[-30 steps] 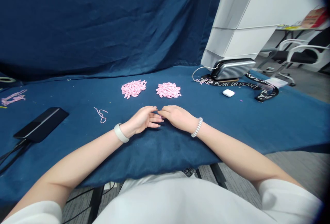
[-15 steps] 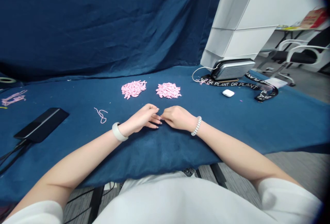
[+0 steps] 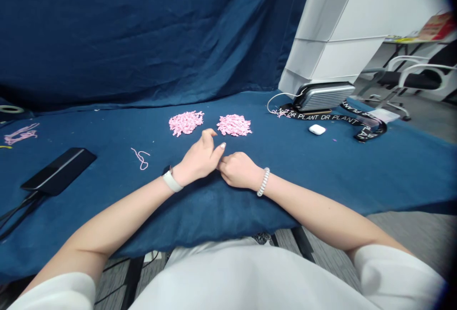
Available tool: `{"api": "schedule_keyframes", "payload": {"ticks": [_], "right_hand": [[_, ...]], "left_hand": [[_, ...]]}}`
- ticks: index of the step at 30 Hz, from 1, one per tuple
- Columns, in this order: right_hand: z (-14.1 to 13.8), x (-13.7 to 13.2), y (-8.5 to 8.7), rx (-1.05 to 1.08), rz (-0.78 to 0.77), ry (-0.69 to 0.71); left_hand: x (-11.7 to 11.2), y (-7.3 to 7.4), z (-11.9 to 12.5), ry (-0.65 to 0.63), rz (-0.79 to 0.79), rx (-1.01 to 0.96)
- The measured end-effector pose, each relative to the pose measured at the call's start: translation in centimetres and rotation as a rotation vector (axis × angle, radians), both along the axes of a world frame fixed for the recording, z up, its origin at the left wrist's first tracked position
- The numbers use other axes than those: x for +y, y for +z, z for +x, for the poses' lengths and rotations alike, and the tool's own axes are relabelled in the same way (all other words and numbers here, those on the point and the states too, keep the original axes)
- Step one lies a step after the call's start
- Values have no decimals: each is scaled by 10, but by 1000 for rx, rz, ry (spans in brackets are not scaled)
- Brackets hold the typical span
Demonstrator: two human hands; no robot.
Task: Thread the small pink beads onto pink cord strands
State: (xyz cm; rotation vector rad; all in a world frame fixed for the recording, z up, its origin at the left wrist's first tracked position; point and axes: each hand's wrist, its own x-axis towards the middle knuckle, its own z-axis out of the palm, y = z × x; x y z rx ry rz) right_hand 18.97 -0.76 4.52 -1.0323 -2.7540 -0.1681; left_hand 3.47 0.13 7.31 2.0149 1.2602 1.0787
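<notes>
Over the near middle of the table, my left hand (image 3: 202, 155) is turned back up, its index finger bent and raised and its thumb apart from it. The other fingers curl under, hidden from me. Close against its thumb side, my right hand (image 3: 240, 171) is closed, with fingertips tucked in where the hands meet. Whatever lies between the fingers is too small or hidden to make out. Just beyond the hands are two heaps of small pink knotted yarn pieces, the left heap (image 3: 185, 123) and the right heap (image 3: 234, 125). Left of my hands lies a loose pink strand (image 3: 141, 158).
A black flat device (image 3: 59, 171) with cables lies at left, near a pink yarn bundle (image 3: 21, 134). At right are a white earbud case (image 3: 317, 130), a black lettered strap (image 3: 321, 117) and a ribbed silver box (image 3: 324, 96). Blue cloth (image 3: 403, 172) covers the table.
My left hand has rolled from spread fingers to back up, with the index finger bent and raised. My right hand has shifted slightly left and nearer me. The heaps stay as they were.
</notes>
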Motion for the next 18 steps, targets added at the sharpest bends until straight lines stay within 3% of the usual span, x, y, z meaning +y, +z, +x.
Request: {"api": "schedule_keyframes", "payload": {"ticks": [2,6,8,13,18], "right_hand": [[2,2,-1,130,-51,-3],[11,11,0,523,-202,-61],[16,15,1,663,-281,-118],[18,18,1,809,-433,-171],[16,16,2,848,-396,-180]], "left_hand": [[10,-1,-5,-14,-52,-25],[23,-8,-12,-83,-480,-178],[23,-11,-13,-101,-618,-264],[14,-8,-12,-153,-624,-266],[7,-5,-9,-137,-502,-239]]}}
